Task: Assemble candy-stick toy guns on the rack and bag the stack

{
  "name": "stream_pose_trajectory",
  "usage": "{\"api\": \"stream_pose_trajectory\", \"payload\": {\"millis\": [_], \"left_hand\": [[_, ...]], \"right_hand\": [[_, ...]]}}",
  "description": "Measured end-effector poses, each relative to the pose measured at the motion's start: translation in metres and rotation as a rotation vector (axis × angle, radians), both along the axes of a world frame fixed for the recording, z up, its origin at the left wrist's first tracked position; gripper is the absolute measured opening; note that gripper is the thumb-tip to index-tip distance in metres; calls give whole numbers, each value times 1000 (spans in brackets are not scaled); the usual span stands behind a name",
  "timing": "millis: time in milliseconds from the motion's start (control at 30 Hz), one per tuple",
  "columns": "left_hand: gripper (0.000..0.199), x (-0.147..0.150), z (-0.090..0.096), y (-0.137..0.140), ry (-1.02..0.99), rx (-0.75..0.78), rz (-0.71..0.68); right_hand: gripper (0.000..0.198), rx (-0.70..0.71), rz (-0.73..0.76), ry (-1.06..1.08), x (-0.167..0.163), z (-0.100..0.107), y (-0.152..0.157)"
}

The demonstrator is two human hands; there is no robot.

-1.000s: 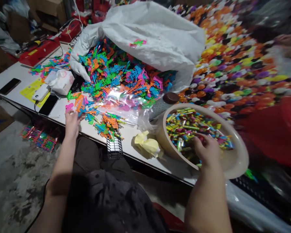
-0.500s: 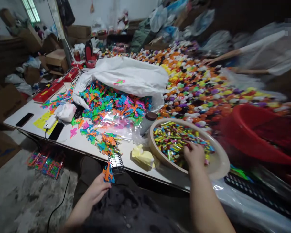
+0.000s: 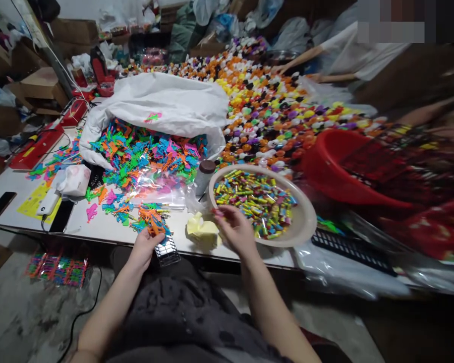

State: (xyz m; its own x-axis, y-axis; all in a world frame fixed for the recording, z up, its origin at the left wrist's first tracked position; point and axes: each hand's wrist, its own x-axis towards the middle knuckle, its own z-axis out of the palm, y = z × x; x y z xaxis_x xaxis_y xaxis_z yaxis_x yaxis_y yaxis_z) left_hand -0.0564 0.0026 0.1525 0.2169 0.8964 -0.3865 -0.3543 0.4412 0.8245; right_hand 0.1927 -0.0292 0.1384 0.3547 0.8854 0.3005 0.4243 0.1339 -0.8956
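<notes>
My left hand is closed around orange and blue plastic toy guns at the table's front edge. Just below it, a black lattice tray juts out over the edge. My right hand is beside the left rim of a cream bowl, its fingers pinched on a small reddish wrapped candy, partly hidden. Many small shiny wrapped candies fill the bowl. A crumpled yellow paper lies between my hands. Behind, a white sack spills a heap of bright toy guns.
A lidded jar stands left of the bowl. To the right are a red basin and a black perforated strip. Colourful small pieces cover the far table. Two phones lie left. A co-worker's arm reaches in.
My right hand has come out of the candies, over to the bowl's left side. My left hand has risen with the toy guns to the table edge. The view has swung right.
</notes>
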Motion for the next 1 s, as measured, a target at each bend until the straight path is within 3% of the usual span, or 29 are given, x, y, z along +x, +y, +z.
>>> {"api": "stream_pose_trajectory", "payload": {"millis": [100,200,400,633,1000], "left_hand": [[42,7,2,-1,68,52,-29],[36,12,4,-7,118,129,-52],[35,12,3,-19,144,152,33],[34,9,-1,-27,149,136,81],[40,3,-11,-29,152,81,99]], "right_hand": [[20,-23,249,78,-50,20,-11],[20,-25,324,85,-70,30,-13],[22,-13,396,78,-73,30,-9],[31,-108,439,176,-77,29,-12],[29,-58,567,-112,-84,17,-11]]}}
